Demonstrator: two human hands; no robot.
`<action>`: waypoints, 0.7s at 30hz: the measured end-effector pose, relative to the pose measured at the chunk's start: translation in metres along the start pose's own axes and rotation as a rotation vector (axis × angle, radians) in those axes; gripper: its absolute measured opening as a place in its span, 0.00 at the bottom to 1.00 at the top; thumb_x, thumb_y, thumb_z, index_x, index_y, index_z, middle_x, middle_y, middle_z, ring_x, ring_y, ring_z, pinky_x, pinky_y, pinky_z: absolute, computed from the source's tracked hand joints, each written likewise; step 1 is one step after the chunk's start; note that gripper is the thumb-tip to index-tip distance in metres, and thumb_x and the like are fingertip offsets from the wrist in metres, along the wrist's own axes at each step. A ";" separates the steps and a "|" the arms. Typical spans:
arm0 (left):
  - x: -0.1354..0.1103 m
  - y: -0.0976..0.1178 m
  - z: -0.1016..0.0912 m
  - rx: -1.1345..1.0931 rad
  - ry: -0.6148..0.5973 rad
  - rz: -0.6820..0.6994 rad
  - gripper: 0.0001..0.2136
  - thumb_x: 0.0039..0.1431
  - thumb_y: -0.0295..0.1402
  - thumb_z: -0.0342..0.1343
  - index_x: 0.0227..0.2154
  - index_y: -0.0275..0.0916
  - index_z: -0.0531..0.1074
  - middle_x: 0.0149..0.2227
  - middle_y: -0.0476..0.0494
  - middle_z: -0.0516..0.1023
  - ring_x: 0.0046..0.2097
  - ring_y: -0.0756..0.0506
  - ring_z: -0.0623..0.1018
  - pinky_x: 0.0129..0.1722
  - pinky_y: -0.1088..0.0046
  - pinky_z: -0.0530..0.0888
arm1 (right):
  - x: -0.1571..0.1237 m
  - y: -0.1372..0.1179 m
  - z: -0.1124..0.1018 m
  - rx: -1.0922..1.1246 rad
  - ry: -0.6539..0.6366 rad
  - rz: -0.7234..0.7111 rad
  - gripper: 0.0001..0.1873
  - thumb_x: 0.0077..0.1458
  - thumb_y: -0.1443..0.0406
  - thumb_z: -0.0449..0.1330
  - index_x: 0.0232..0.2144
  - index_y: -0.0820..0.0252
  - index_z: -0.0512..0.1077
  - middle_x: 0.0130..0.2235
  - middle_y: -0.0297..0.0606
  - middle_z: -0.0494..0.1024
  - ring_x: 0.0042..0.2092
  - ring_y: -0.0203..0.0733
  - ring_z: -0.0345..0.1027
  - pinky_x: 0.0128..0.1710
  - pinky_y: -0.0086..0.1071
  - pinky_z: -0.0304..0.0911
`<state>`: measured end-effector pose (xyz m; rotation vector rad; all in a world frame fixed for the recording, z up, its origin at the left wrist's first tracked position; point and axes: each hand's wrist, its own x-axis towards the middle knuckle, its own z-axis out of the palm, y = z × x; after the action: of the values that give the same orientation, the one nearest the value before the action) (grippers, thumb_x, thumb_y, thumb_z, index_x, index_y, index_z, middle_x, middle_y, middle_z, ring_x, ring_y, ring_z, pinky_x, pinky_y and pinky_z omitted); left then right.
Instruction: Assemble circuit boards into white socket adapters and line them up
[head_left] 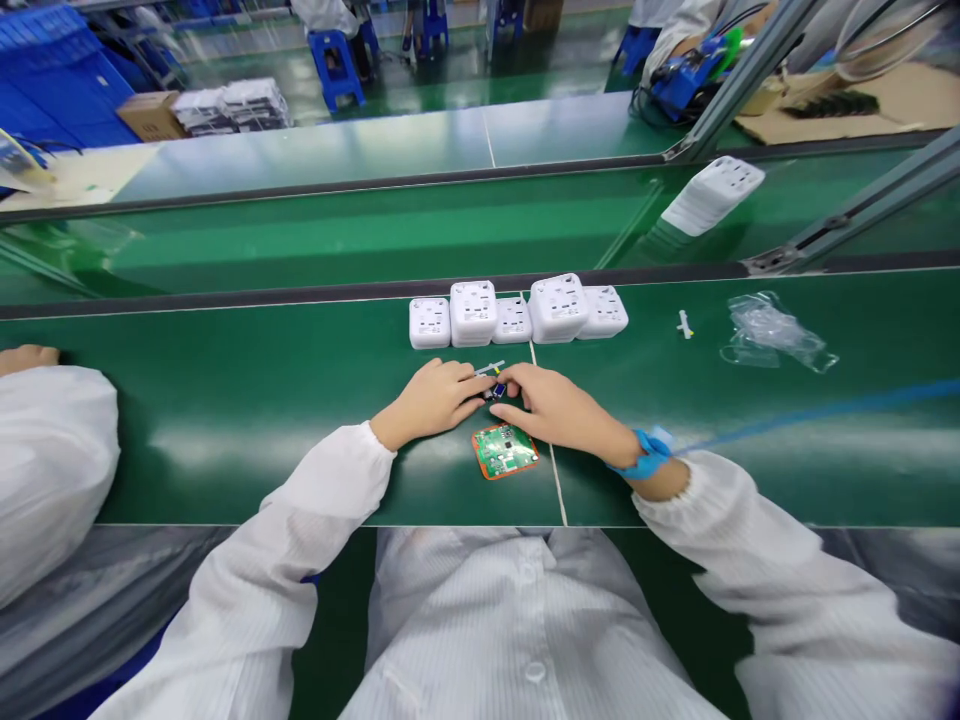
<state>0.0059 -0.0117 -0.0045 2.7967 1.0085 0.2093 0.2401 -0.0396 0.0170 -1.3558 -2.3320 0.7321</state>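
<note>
The person at the bench (225, 440) has both forearms reaching forward, and the left hand (431, 400) and right hand (559, 408) meet in the middle, fingers curled and half closed. Their fingertips (480, 384) come together around a small blue and dark part (495, 391). The fingers cover so much of it that I can't tell which hand actually has hold of it. A thin, pale strip (489, 368) sticks out just above, right beside the fingertips.

A green circuit board (505, 450) with an orange edge lies flat on the bench just below the hands, near the heel of the right hand. A blue strap (643, 455) circles the right wrist, and a blue cord (825, 410) runs from it off to the right.

Beyond the hands stands a row of five white plug adapters (512, 320), two of them taller than the rest. Farther right lie a small white piece (685, 324) and a crumpled clear plastic bag (765, 332). At the left edge, a co-worker's white sleeve (45, 450) rests on the bench.
</note>
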 end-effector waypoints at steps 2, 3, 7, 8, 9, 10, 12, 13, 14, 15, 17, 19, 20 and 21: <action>-0.002 0.000 0.003 0.022 -0.002 -0.008 0.17 0.76 0.40 0.45 0.58 0.41 0.71 0.43 0.42 0.76 0.46 0.43 0.74 0.41 0.66 0.62 | 0.015 0.006 0.005 0.026 -0.032 0.006 0.04 0.64 0.65 0.60 0.38 0.60 0.69 0.34 0.38 0.76 0.33 0.41 0.67 0.33 0.33 0.56; -0.003 0.000 0.004 0.025 0.000 -0.010 0.17 0.76 0.41 0.45 0.57 0.41 0.72 0.42 0.42 0.76 0.45 0.43 0.73 0.41 0.66 0.62 | 0.018 0.010 0.006 0.042 -0.043 -0.003 0.02 0.64 0.67 0.57 0.37 0.60 0.69 0.33 0.37 0.75 0.32 0.41 0.66 0.33 0.33 0.55; -0.004 0.000 0.006 0.026 0.029 0.022 0.18 0.76 0.41 0.42 0.53 0.39 0.74 0.38 0.42 0.76 0.42 0.44 0.72 0.39 0.67 0.60 | 0.015 0.021 0.002 0.120 -0.027 -0.101 0.07 0.62 0.69 0.53 0.35 0.61 0.71 0.32 0.38 0.75 0.31 0.39 0.64 0.34 0.33 0.56; -0.004 0.000 0.006 0.031 0.047 0.028 0.18 0.77 0.40 0.41 0.52 0.39 0.74 0.38 0.42 0.75 0.41 0.44 0.72 0.39 0.67 0.60 | 0.013 0.022 0.002 0.125 -0.009 -0.120 0.07 0.62 0.69 0.53 0.35 0.61 0.71 0.33 0.38 0.75 0.32 0.39 0.64 0.34 0.33 0.56; -0.004 0.000 0.006 0.038 0.065 0.030 0.19 0.77 0.40 0.40 0.51 0.39 0.74 0.37 0.42 0.75 0.41 0.44 0.72 0.39 0.68 0.60 | 0.012 0.022 0.003 0.122 0.006 -0.128 0.07 0.62 0.68 0.53 0.36 0.61 0.71 0.33 0.38 0.75 0.32 0.39 0.64 0.35 0.33 0.56; -0.004 0.000 0.006 0.048 0.083 0.034 0.19 0.77 0.39 0.40 0.51 0.38 0.75 0.37 0.43 0.75 0.41 0.45 0.72 0.39 0.68 0.60 | 0.011 0.021 0.005 0.122 0.019 -0.120 0.06 0.62 0.68 0.53 0.37 0.61 0.71 0.33 0.38 0.74 0.32 0.39 0.64 0.34 0.34 0.56; -0.005 0.001 0.007 0.083 0.152 0.047 0.17 0.77 0.36 0.40 0.51 0.39 0.74 0.36 0.43 0.75 0.39 0.46 0.72 0.38 0.68 0.60 | 0.010 0.017 0.011 0.167 0.038 -0.085 0.06 0.62 0.66 0.56 0.41 0.61 0.69 0.32 0.35 0.73 0.30 0.38 0.63 0.32 0.33 0.56; -0.005 0.002 0.007 0.110 0.206 0.061 0.16 0.77 0.35 0.41 0.51 0.39 0.74 0.36 0.44 0.75 0.38 0.47 0.72 0.37 0.68 0.60 | 0.009 0.015 0.014 0.221 0.064 -0.076 0.08 0.62 0.65 0.58 0.44 0.60 0.66 0.33 0.34 0.73 0.30 0.38 0.63 0.32 0.33 0.56; -0.005 0.002 0.008 0.139 0.271 0.080 0.15 0.77 0.33 0.42 0.50 0.39 0.74 0.35 0.45 0.75 0.37 0.47 0.72 0.37 0.68 0.60 | 0.009 0.013 0.017 0.285 0.101 -0.081 0.12 0.61 0.63 0.60 0.45 0.60 0.64 0.33 0.34 0.73 0.31 0.38 0.64 0.32 0.33 0.58; -0.005 0.003 0.009 0.166 0.338 0.103 0.14 0.76 0.31 0.43 0.50 0.40 0.74 0.34 0.45 0.75 0.36 0.47 0.72 0.36 0.68 0.60 | 0.009 0.011 0.021 0.342 0.144 -0.097 0.16 0.60 0.60 0.62 0.46 0.58 0.61 0.35 0.34 0.73 0.32 0.39 0.65 0.32 0.33 0.60; -0.004 0.005 0.013 0.194 0.452 0.146 0.12 0.74 0.29 0.45 0.51 0.41 0.74 0.33 0.46 0.75 0.36 0.47 0.72 0.35 0.68 0.60 | 0.007 0.011 0.029 0.408 0.222 -0.143 0.23 0.57 0.56 0.67 0.45 0.57 0.58 0.39 0.38 0.73 0.36 0.42 0.69 0.35 0.35 0.65; -0.002 0.007 0.015 0.162 0.505 0.173 0.12 0.73 0.28 0.47 0.53 0.41 0.72 0.35 0.46 0.76 0.37 0.46 0.74 0.36 0.68 0.63 | 0.006 0.014 0.037 0.421 0.274 -0.152 0.27 0.56 0.54 0.69 0.45 0.56 0.57 0.42 0.41 0.73 0.39 0.44 0.71 0.36 0.37 0.69; -0.002 0.008 0.016 0.122 0.512 0.163 0.13 0.73 0.28 0.46 0.55 0.40 0.70 0.36 0.45 0.77 0.37 0.46 0.74 0.36 0.68 0.64 | 0.004 0.016 0.041 0.430 0.292 -0.140 0.27 0.56 0.53 0.69 0.45 0.56 0.57 0.42 0.42 0.73 0.39 0.45 0.72 0.36 0.38 0.70; -0.001 0.011 0.017 0.071 0.507 0.132 0.13 0.74 0.28 0.45 0.56 0.39 0.69 0.37 0.44 0.78 0.38 0.46 0.75 0.38 0.68 0.66 | 0.003 0.018 0.045 0.459 0.313 -0.118 0.27 0.57 0.52 0.68 0.45 0.56 0.57 0.42 0.42 0.73 0.38 0.45 0.73 0.36 0.38 0.71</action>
<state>0.0147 -0.0223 -0.0187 2.9429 0.9284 0.9550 0.2270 -0.0411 -0.0294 -1.0336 -1.8374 0.8793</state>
